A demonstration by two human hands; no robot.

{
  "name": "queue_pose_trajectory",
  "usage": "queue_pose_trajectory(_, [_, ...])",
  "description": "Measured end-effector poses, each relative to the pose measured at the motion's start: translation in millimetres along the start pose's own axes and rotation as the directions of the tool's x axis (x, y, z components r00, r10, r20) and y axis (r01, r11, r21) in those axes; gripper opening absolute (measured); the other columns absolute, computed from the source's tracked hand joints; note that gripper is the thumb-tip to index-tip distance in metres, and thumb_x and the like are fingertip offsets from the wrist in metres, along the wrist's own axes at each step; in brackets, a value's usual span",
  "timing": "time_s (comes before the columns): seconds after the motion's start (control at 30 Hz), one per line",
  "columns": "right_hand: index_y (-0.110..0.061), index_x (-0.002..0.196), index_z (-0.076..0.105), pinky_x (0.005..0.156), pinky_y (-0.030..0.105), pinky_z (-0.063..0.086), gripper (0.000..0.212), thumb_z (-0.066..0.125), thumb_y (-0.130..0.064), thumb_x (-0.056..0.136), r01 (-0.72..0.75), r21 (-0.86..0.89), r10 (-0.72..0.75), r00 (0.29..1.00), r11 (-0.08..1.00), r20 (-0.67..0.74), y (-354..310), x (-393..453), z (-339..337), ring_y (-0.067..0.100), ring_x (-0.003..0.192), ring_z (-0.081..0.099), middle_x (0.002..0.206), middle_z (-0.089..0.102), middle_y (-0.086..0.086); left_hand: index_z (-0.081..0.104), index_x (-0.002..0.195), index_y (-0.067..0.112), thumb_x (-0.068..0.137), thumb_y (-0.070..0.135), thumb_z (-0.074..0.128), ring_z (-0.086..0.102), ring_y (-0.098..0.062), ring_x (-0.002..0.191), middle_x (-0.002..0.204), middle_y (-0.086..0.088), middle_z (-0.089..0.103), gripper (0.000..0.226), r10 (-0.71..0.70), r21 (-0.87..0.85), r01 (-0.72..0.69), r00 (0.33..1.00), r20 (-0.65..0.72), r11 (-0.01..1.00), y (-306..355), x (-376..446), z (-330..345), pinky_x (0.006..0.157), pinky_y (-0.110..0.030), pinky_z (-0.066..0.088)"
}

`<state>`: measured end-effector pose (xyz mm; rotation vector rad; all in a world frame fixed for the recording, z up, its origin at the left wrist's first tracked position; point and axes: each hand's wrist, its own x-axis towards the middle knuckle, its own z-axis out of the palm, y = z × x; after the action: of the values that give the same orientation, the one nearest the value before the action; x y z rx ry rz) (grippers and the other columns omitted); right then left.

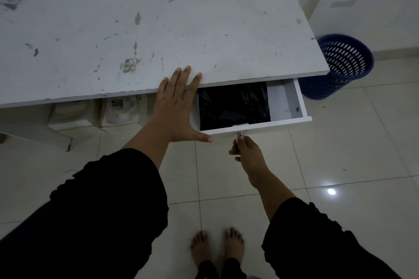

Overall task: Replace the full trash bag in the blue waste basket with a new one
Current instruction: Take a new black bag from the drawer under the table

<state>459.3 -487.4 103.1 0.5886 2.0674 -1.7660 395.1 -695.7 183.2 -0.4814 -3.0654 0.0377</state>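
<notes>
Bare feet (216, 247) stood on the tiled floor (340, 142) below two black sleeves. Further out, the right hand (246, 154) pinched the small metal knob (240, 135) of the white drawer (301, 106), holding it drawn out from under the worktop (158, 18). Its fingers spread and straight, the left hand (176, 108) rested flat on the worktop's near edge, seemingly bracing against the pull. Inside the drawer lay a folded black trash bag (234, 105), probably the replacement, stored there within easy reach. To the far right, the blue waste basket (342, 68) stood on the floor just beside the worktop's corner, its perforated wall showing no liner, so the fresh bag likely came next.
</notes>
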Motion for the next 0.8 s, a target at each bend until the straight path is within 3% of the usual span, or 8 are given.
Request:
queue_pose_trajectory(0.2, [-0.016,0.09,0.058,0.071,0.029,0.045,0.031,0.035,-0.032,0.103,-0.036,-0.031,0.037,0.999,0.999,0.013,5,6,-2,0.021,0.086,0.061,0.08,0.064,0.003,0.001,0.154,0.015,0.042,0.101,0.041,-0.004,-0.03,0.149,0.162,-0.012,-0.002,0.147,-0.024,0.019,0.024,0.999,-0.025,1.0,3,-4,4,0.119,-0.051,0.002])
queue_pose_trajectory(0.3, [-0.013,0.092,0.061,0.064,0.028,0.043,0.033,0.042,-0.039,0.099,-0.037,-0.226,0.004,0.99,0.973,-0.143,1,2,-1,0.019,0.076,0.062,0.078,0.066,0.001,0.005,0.155,0.014,0.042,0.101,0.039,0.0,-0.031,0.149,0.162,-0.012,0.002,0.146,-0.026,0.003,0.027,0.999,-0.035,1.0,5,-5,2,0.119,-0.051,0.003])
queue_pose_trajectory(0.4, [-0.015,0.082,0.055,0.059,0.026,0.041,0.029,0.049,-0.039,0.096,0.043,-0.478,-0.256,0.884,0.877,-0.391,-4,-13,-10,0.015,0.06,0.056,0.067,0.06,-0.001,0.004,0.155,0.015,0.04,0.102,0.038,-0.001,-0.031,0.149,0.162,-0.012,0.001,0.148,-0.043,0.001,0.043,0.999,-0.012,0.999,6,-5,-1,0.119,-0.051,0.003])
queue_pose_trajectory(0.5, [-0.017,0.081,0.052,0.055,0.021,0.039,0.022,0.059,-0.035,0.092,0.301,-0.528,-0.522,0.783,0.794,-0.339,-21,-20,-24,0.011,0.056,0.048,0.063,0.052,-0.003,0.003,0.155,0.015,0.039,0.1,0.043,-0.001,-0.031,0.149,0.162,-0.012,0.0,0.149,-0.058,0.004,0.058,0.998,0.009,0.998,9,-5,-4,0.119,-0.052,0.004])
queue_pose_trajectory(0.57, [-0.016,0.09,0.054,0.06,0.014,0.037,0.024,0.064,-0.039,0.089,0.385,-0.543,-0.598,0.747,0.746,-0.292,-42,-11,-31,0.009,0.07,0.048,0.081,0.053,-0.003,0.003,0.155,0.015,0.038,0.099,0.045,-0.001,-0.031,0.149,0.162,-0.012,0.0,0.149,-0.068,0.009,0.068,0.998,0.016,0.998,9,-5,-6,0.119,-0.051,0.004])
queue_pose_trajectory(0.67, [-0.012,0.104,0.053,0.072,0.025,0.042,0.039,0.065,-0.045,0.087,0.296,-0.587,-0.538,0.79,0.754,-0.292,-73,19,-33,0.018,0.096,0.049,0.106,0.051,0.005,0.004,0.154,0.014,0.038,0.1,0.045,0.0,-0.031,0.149,0.162,-0.013,0.001,0.15,-0.08,0.019,0.079,0.997,0.019,0.997,10,-5,-5,0.118,-0.053,0.006])
queue_pose_trajectory(0.8, [0.0,0.114,0.046,0.08,0.035,0.039,0.061,0.071,-0.045,0.081,0.07,-0.604,-0.346,0.869,0.794,-0.355,-89,54,-28,0.036,0.111,0.049,0.12,0.049,0.019,0.005,0.154,0.014,0.037,0.1,0.045,0.0,-0.032,0.149,0.161,-0.013,0.002,0.151,-0.075,0.022,0.075,0.997,0.025,0.997,10,-4,-4,0.118,-0.054,0.007])
